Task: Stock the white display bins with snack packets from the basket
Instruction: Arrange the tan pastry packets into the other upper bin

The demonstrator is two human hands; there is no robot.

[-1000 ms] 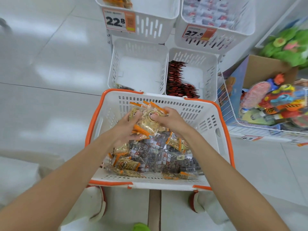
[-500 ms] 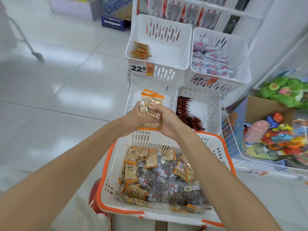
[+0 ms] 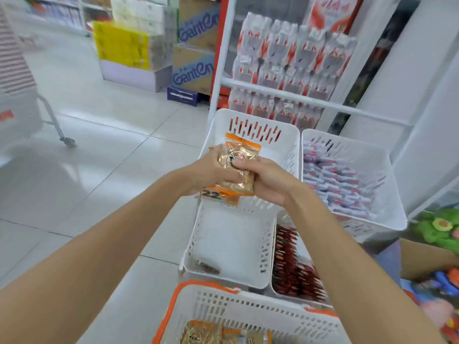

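Basket (image 3: 248, 311) nearest, some packets in its bottom; beyond it the left hand (image 3: 211, 170) and right hand (image 3: 269, 181) together clasp a stack of snack packets (image 3: 239, 161) over the upper left bin (image 3: 289, 145) — placing step, likely; next they need lowering inside, then release

Both bare arms stretch forward, forearms angling inward so the wrists come close together. The left grip (image 3: 210, 171) and right grip (image 3: 269, 183) sit level with each other, fingers curled, holding one packet (image 3: 239, 157) between them from either side, the right thumb pressed on its face.
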